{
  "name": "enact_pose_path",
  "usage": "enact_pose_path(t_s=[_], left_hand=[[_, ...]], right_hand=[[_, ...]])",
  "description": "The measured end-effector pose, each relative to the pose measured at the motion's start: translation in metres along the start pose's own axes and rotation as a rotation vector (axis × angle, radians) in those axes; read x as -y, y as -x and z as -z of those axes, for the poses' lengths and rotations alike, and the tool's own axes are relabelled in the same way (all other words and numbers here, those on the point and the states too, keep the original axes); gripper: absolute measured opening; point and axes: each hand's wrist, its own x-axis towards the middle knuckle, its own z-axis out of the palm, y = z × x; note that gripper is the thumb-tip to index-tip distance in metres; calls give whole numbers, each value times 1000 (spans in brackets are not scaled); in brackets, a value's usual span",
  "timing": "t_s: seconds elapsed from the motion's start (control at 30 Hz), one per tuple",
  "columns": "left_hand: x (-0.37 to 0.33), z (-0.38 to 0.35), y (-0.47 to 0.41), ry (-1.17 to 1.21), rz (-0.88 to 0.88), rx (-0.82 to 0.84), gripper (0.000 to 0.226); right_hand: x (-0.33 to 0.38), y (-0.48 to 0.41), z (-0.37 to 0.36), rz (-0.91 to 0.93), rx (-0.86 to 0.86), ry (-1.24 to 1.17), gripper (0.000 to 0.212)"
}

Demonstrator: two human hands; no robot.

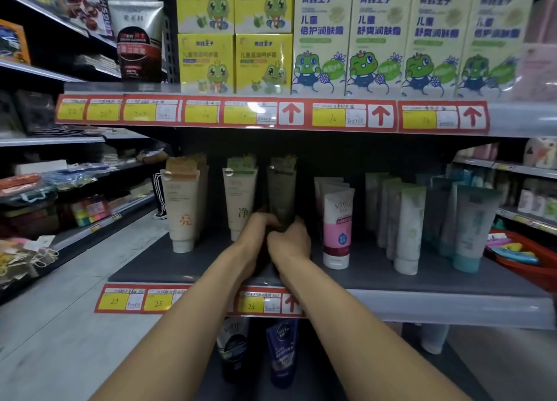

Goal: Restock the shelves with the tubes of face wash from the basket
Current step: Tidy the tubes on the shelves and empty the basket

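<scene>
Nearest the viewer, two bare forearms extend over the shelf edge, crossing the red-and-yellow price labels [250, 304]. Below that edge, a dark blue tube [281, 349] stands on the lower level.

The left hand [256, 227] and the right hand [291, 238] meet on the grey shelf [376, 268]. Both are closed round the lower end of one dark tube [281, 189], fingers curled, knuckles almost touching. The tube stands cap-down and upright. Its cap is hidden behind the hands, so contact with the shelf surface cannot be confirmed. The low, two-handed grip probably serves to steady the base while the tube is squared into line.

The dark tube occupies the third position in a row. A white tube [239, 201] stands just beside it on the left, and a cream tube [182, 207] beyond that. A pink-and-white tube [337, 228] fronts the next file on the right, then pale green tubes [408, 228]. All stand cap-down with labels forward.

A red basket [524, 269] sits at the far right, well apart. Its contents are too blurred to identify.

Above, frog-printed boxes [376, 38] fill the upper level.
</scene>
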Motion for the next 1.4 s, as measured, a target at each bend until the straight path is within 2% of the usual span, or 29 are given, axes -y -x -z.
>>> enact_pose_path(t_s=[0.27, 0.53, 0.67, 0.9, 1.13, 1.23, 1.4], left_hand=[[-2, 0, 9, -7, 26, -1, 32], [4, 6, -1, -21, 30, -57, 32], [3, 4, -2, -44, 58, -67, 22], [7, 9, -14, -91, 44, -59, 21], [10, 13, -21, -157, 10, -78, 39], [11, 14, -23, -156, 0, -93, 33], [13, 15, -26, -160, 5, -94, 35]], right_hand=[[0, 2, 0, 5, 12, -2, 45], [-4, -5, -2, 7, 11, -8, 46], [-4, -5, -2, 8, 24, 4, 43], [-4, -7, -7, 26, -1, 42, 48], [-6, -10, -10, 29, 0, 76, 44], [-7, -11, -10, 25, 2, 86, 43], [-6, -11, -11, 27, 8, 99, 38]])
